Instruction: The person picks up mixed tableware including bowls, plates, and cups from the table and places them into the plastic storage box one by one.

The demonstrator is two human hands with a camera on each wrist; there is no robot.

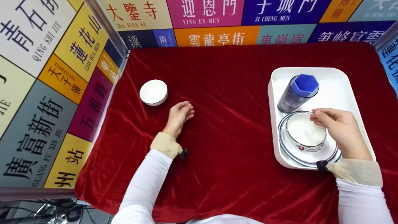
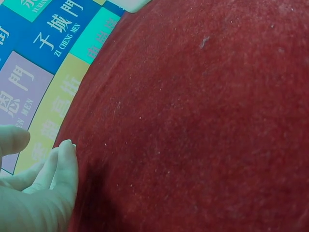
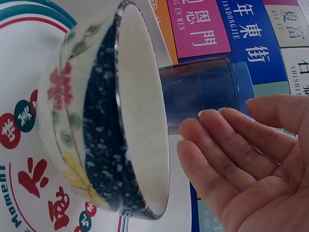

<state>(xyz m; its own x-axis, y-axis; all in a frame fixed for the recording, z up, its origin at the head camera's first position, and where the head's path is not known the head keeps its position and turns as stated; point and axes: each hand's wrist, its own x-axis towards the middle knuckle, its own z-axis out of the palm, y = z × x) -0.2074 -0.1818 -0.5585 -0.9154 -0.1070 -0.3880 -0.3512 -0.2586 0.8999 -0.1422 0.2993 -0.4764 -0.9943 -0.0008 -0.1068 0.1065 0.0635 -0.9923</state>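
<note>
My right hand [image 1: 340, 129] hovers over the right rim of a white bowl [image 1: 306, 129]. The right wrist view shows its fingers [image 3: 241, 145] loosely bent, holding nothing, beside the bowl's dark speckled band and painted flowers [image 3: 60, 87]. That bowl sits on stacked plates [image 1: 331, 149] with coloured rims, inside a white tray [image 1: 275, 146]. Over the red cloth at left, my left hand [image 1: 179, 116] hangs with relaxed fingers and nothing in them. Just beyond it, apart from the fingers, stands another small white bowl [image 1: 153, 92].
Behind the plates in the tray, a dark translucent tumbler [image 1: 289, 99] has a blue hexagonal cup [image 1: 305, 84] in its mouth. Red cloth [image 1: 224, 130] covers the table. Panels with printed signs [image 1: 217, 39] border the back and left sides.
</note>
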